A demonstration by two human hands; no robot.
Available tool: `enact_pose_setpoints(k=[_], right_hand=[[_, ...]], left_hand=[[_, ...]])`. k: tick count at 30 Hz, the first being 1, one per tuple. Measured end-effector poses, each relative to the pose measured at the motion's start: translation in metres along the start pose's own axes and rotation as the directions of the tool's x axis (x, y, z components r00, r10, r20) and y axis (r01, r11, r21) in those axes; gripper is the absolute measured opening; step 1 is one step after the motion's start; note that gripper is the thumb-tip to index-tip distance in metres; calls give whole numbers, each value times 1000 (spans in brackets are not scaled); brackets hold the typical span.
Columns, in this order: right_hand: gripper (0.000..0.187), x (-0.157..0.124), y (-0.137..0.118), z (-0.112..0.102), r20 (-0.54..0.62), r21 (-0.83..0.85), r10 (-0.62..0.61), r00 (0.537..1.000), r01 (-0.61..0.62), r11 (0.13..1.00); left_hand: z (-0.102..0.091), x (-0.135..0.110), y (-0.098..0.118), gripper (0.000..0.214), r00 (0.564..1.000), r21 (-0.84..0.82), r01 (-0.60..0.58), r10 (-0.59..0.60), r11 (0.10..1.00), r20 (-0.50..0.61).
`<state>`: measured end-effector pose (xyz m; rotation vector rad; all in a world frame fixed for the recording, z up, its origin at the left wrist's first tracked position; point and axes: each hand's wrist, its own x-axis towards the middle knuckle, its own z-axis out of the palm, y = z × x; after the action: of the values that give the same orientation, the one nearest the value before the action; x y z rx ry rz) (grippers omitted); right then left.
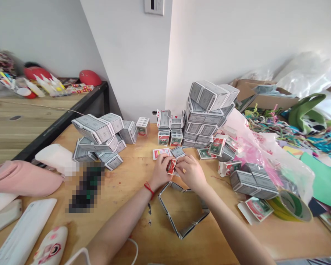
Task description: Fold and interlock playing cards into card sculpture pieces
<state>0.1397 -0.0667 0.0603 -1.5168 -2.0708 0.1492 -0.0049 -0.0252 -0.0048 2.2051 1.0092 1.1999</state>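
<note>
My left hand (pixel 161 172) is closed around a small red playing card box (pixel 171 166) over the middle of the table. My right hand (pixel 191 170) meets it from the other side, its thumb and fingertips pinched at the box's edge. Just beyond the hands lie a red-and-white card (pixel 162 153) and a grey patterned card piece (pixel 178 152). Below my wrists, a ring of joined playing cards (pixel 169 217) stands on edge, partly covered by my right forearm.
Stacked grey card-covered blocks stand at the left (pixel 96 129) and back right (pixel 206 114). Open card boxes (pixel 259 209) and a yellow tape roll (pixel 291 206) lie at right. A white keyboard (pixel 24 232) and pink roll (pixel 27 178) occupy the left.
</note>
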Motion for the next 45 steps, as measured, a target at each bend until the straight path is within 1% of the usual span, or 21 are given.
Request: enact_pose_setpoints(k=[2, 4, 6, 9, 11, 13, 16, 18, 20, 21, 24, 27, 30, 32, 35, 37, 41, 45], right_hand=[[12, 1, -3, 4, -43, -36, 75, 996, -76, 996], [9, 2, -5, 7, -82, -33, 153, 985, -156, 987], [8, 3, -5, 9, -110, 38, 224, 968, -221, 974], [22, 5, 0, 8, -124, 228, 287, 950, -254, 940], [33, 5, 4, 4, -86, 360, 303, 949, -254, 898], [39, 3, 7, -1, 0, 470, 305, 952, -269, 841], [48, -2, 9, -7, 142, 567, 237, 961, -275, 776], [60, -6, 9, -8, 175, 563, 175, 969, -244, 789], [67, -9, 8, -6, 155, 514, 144, 977, -204, 833], [65, -9, 7, -5, 128, 485, 144, 981, -189, 854], [49, -9, 5, -1, 50, 435, 158, 986, -164, 885], [40, -7, 2, 0, 19, 408, 140, 990, -136, 903], [41, -7, 0, -1, 34, 355, 90, 995, -96, 930], [45, -8, -1, -2, 41, 332, 77, 996, -87, 939], [56, -11, -2, -1, 38, 339, 92, 995, -99, 936], [60, -13, -3, -2, 50, 362, 76, 996, -88, 928], [50, -13, -2, -2, 71, 396, 2, 997, -30, 918], [46, -13, -2, 3, 36, 384, 9, 999, -22, 923]], left_hand=[[0, -1, 1, 44, 1000, 23, -17, 17, 1000, 5], [0, -2, 2, 43, 1000, 49, -26, 26, 998, -1], [0, -2, 2, 43, 999, 64, -33, 34, 997, -17], [2, 0, 0, 43, 998, 59, -52, 55, 997, -43], [3, 1, -2, 41, 997, 61, -46, 50, 997, -65], [4, 2, -3, 40, 997, 72, -25, 30, 997, -76], [4, 3, -3, 41, 998, 85, -4, 10, 996, -61], [3, 3, -2, 41, 999, 90, -11, 14, 996, -38], [2, 3, -2, 42, 999, 91, -31, 32, 995, -5], [2, 3, -2, 42, 999, 92, -37, 37, 995, 6], [2, 3, -2, 42, 1000, 89, -15, 15, 996, -3], [2, 4, -4, 42, 1000, 79, 17, -15, 997, -22], [2, 3, -4, 44, 1000, 74, 16, -16, 997, -11], [2, 3, -4, 47, 1000, 76, 19, -19, 997, -6], [2, 2, -4, 51, 1000, 77, 28, -28, 997, 7], [1, 2, -3, 51, 1000, 75, 26, -27, 997, 14], [-1, 2, -3, 53, 999, 94, 15, -18, 995, 38], [0, 1, -4, 58, 995, 106, -7, -4, 994, 104]])
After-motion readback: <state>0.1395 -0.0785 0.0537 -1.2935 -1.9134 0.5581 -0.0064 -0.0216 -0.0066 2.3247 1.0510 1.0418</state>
